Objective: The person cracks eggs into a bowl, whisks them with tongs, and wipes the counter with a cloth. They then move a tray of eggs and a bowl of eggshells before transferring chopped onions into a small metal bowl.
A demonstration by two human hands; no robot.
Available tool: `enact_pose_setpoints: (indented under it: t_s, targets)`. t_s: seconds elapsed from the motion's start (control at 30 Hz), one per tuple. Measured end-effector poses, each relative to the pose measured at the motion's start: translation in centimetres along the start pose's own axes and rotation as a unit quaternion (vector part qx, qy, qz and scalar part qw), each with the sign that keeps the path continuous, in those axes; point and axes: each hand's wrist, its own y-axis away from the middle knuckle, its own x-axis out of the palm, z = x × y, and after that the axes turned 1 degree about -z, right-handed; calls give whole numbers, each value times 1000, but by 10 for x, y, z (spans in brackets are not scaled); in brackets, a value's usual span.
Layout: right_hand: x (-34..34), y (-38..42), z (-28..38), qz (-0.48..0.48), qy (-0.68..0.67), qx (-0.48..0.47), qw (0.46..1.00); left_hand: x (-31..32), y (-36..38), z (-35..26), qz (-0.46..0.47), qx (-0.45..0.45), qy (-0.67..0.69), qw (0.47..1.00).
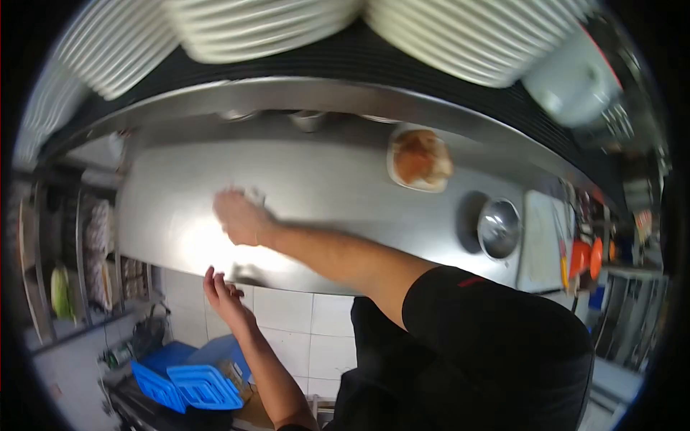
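My right hand [243, 218] reaches across the steel counter [323, 172] to its left part, the forearm crossing over the worktop. Motion smears its fingers, and a small greyish patch [254, 195] shows along the hand's far side; I cannot tell what it is. Below the counter's front edge, my left hand [227, 296] is raised with fingers apart and loosely bent, nothing in them. Toward the back right of the counter sits a white container [392, 164] with orange-brown and whitish contents [420, 156]. A round metal bowl [499, 228] stands farther right.
A white cutting board [539, 241] lies at the counter's right end, with a yellow-handled tool [563, 264] on it. Stacked white plates [262, 29] fill the shelf above the back edge. Blue plastic lids [205, 386] are below left, near a side rack [79, 251].
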Motion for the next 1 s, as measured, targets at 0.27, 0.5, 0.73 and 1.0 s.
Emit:
enact_pose_setpoints:
  t_s: [0.27, 0.5, 0.73, 1.0]
  targets:
    - [-139, 308, 5, 121, -40, 27, 991, 38, 100, 33, 138, -6, -58, 989]
    - [-226, 527, -50, 86, 33, 296, 951, 191, 224, 56, 522, 13, -149, 840]
    - [-271, 635, -103, 51, 106, 414, 903, 315, 368, 74, 589, 13, -294, 753]
    - [-322, 656, -149, 77, -60, 430, 897, 319, 359, 147, 503, 52, -271, 819]
